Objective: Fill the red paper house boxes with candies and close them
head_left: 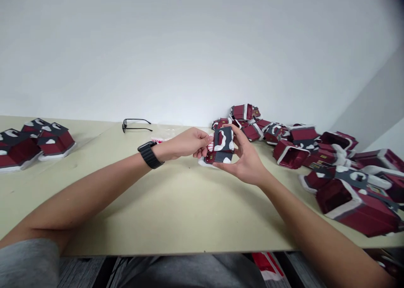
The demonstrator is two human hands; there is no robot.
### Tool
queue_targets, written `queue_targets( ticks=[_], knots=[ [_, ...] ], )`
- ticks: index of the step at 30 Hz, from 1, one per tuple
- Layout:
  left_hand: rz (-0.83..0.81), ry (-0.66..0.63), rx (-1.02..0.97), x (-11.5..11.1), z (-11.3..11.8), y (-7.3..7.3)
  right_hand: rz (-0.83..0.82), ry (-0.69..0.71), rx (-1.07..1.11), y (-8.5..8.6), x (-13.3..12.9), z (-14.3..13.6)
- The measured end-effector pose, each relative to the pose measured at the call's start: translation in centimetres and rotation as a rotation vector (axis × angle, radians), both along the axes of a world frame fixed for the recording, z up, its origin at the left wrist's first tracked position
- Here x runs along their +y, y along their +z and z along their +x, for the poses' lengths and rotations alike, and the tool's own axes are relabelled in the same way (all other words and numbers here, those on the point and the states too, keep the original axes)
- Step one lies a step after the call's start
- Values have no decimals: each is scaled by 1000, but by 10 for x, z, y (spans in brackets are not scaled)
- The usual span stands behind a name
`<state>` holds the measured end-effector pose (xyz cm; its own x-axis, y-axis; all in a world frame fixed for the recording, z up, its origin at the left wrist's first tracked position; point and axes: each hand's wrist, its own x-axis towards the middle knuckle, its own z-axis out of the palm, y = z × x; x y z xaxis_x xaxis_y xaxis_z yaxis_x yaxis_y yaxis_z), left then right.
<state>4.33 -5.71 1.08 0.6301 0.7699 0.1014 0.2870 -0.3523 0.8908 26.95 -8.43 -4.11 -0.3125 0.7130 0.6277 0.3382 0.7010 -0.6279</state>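
Note:
A small model house (223, 144) with a dark grey roof, white snow patches and dark red walls is held just above the table in front of me. My right hand (248, 159) grips it from the right, thumb below and fingers over the far side. At its left side, my left hand (199, 144), with a black watch on the wrist, is closed in a pinch on a small red-and-white striped piece (210, 142). The piece is against or close to the house wall; contact is hard to make out. Behind my left wrist lies a clear bag (162, 136) with red-and-white bits.
Several similar houses (322, 151) lie piled on the right, some tipped with open bottoms showing. More houses (57, 140) stand upright at the left. Black glasses (135, 126) rest at the back of the pale table (183, 212), near the wall. A red-and-white packet (268, 265) shows below the front edge.

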Motion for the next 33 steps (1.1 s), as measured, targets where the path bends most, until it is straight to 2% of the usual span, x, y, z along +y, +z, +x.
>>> queue_targets(
  ticks=[7,12,16,21,23,24,26,28,30,33],
  knots=[
    [-96,34,-15,-6,4,2,18,2,1,1,-3,-3],
    [-147,19,130,-1,-4,0,-7,12,-4,1,-5,-5],
    [-109,-36,212,6,-9,-8,-45,6,-39,-2,-3,-7],
    [-108,-30,251,5,-4,-12,-60,-82,-62,-5,0,-8],
    [-39,-9,353,3,-3,-10,-81,-89,-75,-4,1,-8],
    [59,30,428,2,-2,-8,-110,-83,-77,-4,1,-8],
    [367,173,530,0,-1,-5,-185,-59,-72,-3,1,-8],
    [618,262,484,-4,1,-3,-227,-14,-89,-5,2,-10],
    [621,218,390,-8,4,-4,-208,22,-128,-7,2,-11],
    [450,138,377,-16,4,-9,-204,67,-151,-13,-1,-13]
  ],
)
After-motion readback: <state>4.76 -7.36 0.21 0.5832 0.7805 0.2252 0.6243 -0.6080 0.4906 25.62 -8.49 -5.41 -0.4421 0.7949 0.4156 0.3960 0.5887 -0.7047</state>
